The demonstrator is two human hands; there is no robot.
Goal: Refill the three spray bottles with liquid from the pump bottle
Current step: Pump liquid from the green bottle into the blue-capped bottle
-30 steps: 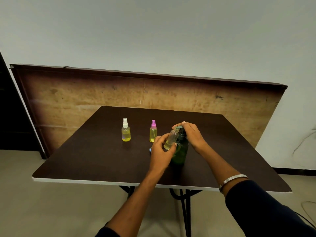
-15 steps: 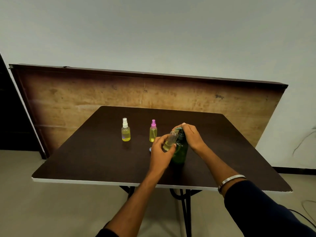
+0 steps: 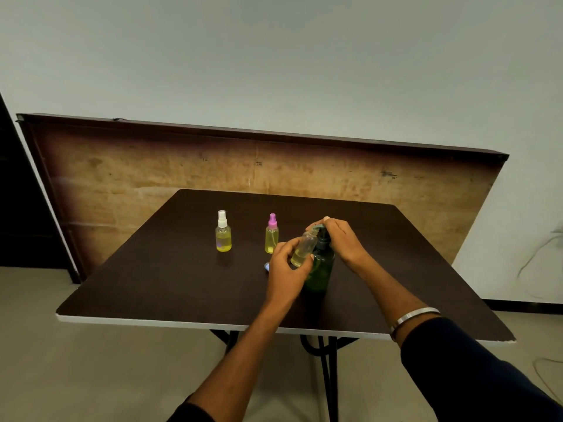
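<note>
A wooden board [image 3: 182, 178] leans behind the table [image 3: 152, 284].

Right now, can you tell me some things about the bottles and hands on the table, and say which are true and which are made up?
1. The left hand holds a small clear uncapped spray bottle, tilted. True.
2. The right hand rests flat on the dark brown table. False: it sits on top of the dark green pump bottle.
3. The white-capped yellow bottle stands upright. True.
4. The pink-capped yellow bottle lies on its side. False: it stands upright.
</note>
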